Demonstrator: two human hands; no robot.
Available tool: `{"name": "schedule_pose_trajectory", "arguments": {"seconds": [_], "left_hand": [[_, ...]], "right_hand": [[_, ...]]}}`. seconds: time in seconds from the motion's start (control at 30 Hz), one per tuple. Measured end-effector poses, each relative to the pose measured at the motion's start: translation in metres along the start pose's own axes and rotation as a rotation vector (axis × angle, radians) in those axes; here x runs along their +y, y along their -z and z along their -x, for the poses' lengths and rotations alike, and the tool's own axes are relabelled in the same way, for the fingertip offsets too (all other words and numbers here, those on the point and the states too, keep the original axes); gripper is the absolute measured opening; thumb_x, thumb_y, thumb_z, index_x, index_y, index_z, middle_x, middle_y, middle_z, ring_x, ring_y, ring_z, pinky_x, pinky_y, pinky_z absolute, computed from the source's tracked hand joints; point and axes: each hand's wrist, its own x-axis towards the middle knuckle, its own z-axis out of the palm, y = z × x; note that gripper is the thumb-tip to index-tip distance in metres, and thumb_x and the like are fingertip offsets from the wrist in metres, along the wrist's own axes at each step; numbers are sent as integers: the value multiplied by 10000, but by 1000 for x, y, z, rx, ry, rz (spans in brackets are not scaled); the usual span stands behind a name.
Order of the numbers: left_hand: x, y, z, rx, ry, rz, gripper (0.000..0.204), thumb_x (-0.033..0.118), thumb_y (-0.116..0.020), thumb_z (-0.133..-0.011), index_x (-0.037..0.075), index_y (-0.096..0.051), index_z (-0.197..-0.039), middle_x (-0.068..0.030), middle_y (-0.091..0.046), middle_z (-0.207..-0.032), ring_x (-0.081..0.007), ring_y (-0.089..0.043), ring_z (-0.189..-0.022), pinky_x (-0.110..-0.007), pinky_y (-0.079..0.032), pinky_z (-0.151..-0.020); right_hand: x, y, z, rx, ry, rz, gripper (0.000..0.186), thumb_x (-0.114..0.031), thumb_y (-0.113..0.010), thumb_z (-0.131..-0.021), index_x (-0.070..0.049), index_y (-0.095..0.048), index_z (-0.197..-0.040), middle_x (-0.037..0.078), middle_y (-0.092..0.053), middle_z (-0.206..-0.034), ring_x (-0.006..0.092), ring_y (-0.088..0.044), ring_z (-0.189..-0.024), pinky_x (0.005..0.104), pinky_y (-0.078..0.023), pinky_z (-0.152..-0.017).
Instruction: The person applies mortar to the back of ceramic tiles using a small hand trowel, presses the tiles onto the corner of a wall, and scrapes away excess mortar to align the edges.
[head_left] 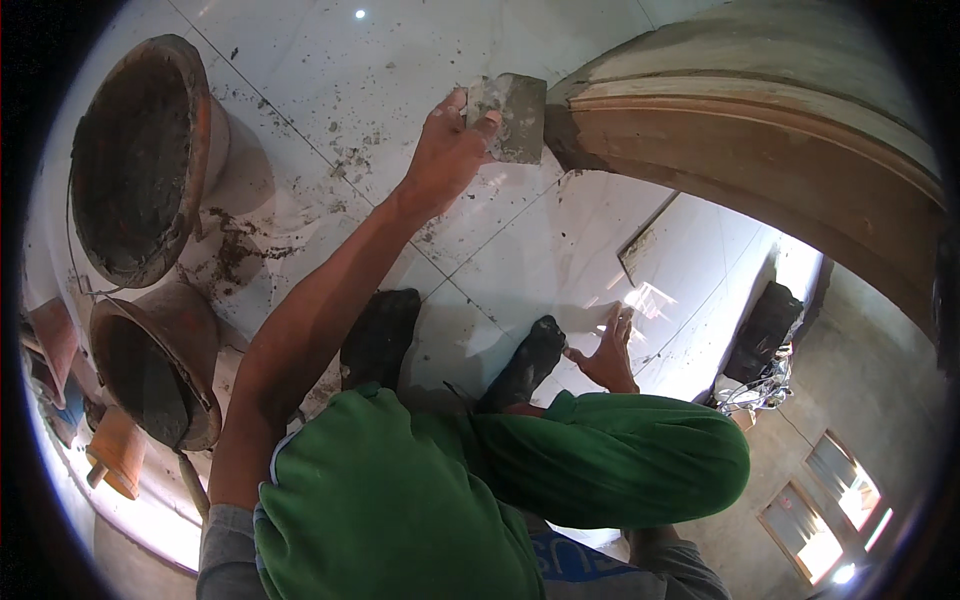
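Far ahead, my left hand (452, 150) reaches across the floor and grips a flat, grey rectangular piece (521, 118) smeared with mortar. Fingers and thumb are closed on its left side, and its right edge lies close to the foot of the wooden door frame (730, 150). Whether it is a cut tile or a tool cannot be told. My right hand (604, 358) hangs low beside my right foot, its fingers apart and holding nothing. Beyond it, a thin-edged flat piece (640, 240) lies on the white floor tiles (505, 255).
At the left stands a large bucket (135, 165) of wet mortar, with a smaller bucket (150, 370) nearer me. Mortar crumbs (350, 160) dot the floor. An orange container (118, 452) sits at far left. A black bag (765, 330) and cables lie by the right wall.
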Motion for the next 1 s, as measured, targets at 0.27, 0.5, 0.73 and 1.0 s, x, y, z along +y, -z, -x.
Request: {"name": "schedule_pose_trajectory", "arguments": {"seconds": [0.27,0.5,0.73,1.0], "left_hand": [[9,-15,3,18,-58,51,405,39,-550,-1051,-127,-402,-1389,-147,-643,-1134,-173,-670,-953,-310,-602,-741],[15,-23,4,10,-67,64,236,18,-532,-1051,-71,-485,-1264,-134,-653,-1119,-168,-682,-950,-317,-613,-755],[12,-15,2,-84,-8,-57,418,147,-545,-1086,-76,-425,-1419,-186,-622,-1334,-266,-642,-1228,-468,-575,-1035],[3,-19,-5,-49,-26,-32,406,127,-545,-1084,-90,-431,-1408,-180,-623,-1328,-246,-662,-1174,-431,-589,-1007]], "right_hand": [[5,-2,0,15,21,-7,1457,-512,-920,-745,73,80,-1629,467,34,-1642,595,30,-1560,632,-129,-1278],[9,2,1,29,18,-44,1454,-443,-945,-733,42,84,-1638,466,63,-1641,615,29,-1549,639,-149,-1272],[2,0,-1,12,-5,-42,1466,-469,-940,-730,42,90,-1639,474,43,-1637,609,28,-1553,642,-125,-1277],[1,3,-1,17,5,-37,1473,-480,-938,-727,53,91,-1634,480,48,-1634,607,34,-1554,643,-123,-1277]]}}
